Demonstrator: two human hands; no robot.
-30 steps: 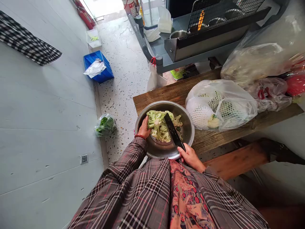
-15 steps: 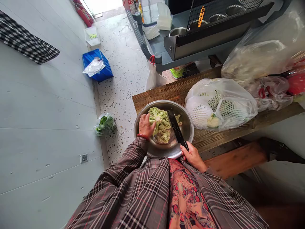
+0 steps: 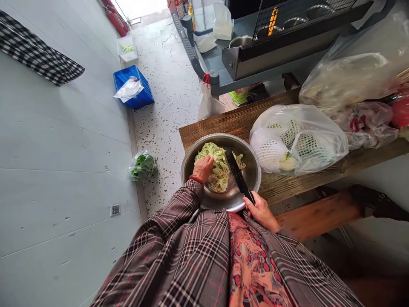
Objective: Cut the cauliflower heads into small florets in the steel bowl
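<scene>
The right hand (image 3: 260, 211) grips a knife (image 3: 235, 168) (blade marks (image 3: 240, 178) unreadable).

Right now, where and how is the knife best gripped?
Probably by the handle, from the wearer's near right side, where the right hand holds it. The knife slants across the bowl: its handle end points toward that side, while the blade reaches away beside the cauliflower, so this approach should avoid the edge.

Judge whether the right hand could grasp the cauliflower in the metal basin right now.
Probably not: the right hand already grips the kitchen knife, though the open metal basin leaves the cauliflower accessible.
</scene>
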